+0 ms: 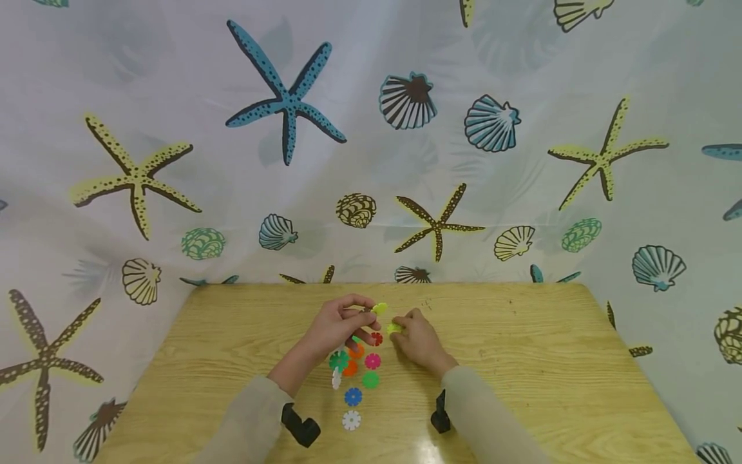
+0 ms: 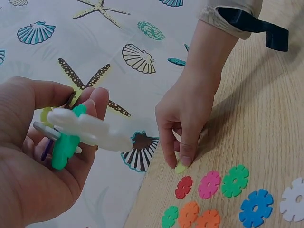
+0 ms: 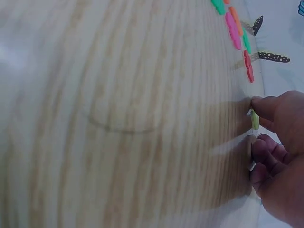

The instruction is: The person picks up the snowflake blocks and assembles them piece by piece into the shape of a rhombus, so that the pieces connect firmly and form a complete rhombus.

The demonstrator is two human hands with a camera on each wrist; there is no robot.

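Your left hand (image 1: 336,323) is curled, the thumb near to the other fingers, and it holds a cluster of notched discs (image 2: 90,129). In this cluster a white piece crosses a green one in front of your palm, and grey and purple edges show behind them. At the tips of the left fingers there is also a yellow-green piece (image 1: 380,309); I cannot tell if it is joined to the others.

Your right hand (image 1: 420,339) has thumb and finger almost closed, and their tips pinch a yellow disc (image 1: 395,328) at the surface of the table (image 1: 522,367). Just beside these right fingertips lies a red disc (image 2: 184,187). From it towards your body follow a pink disc (image 1: 373,361), a light green disc (image 1: 371,379), a blue disc (image 1: 353,396) and, farthest from the fingers, a white disc (image 1: 351,420). Two orange discs (image 2: 188,214) and a second green disc (image 2: 169,217) lie on the table, near and below your left fingers.
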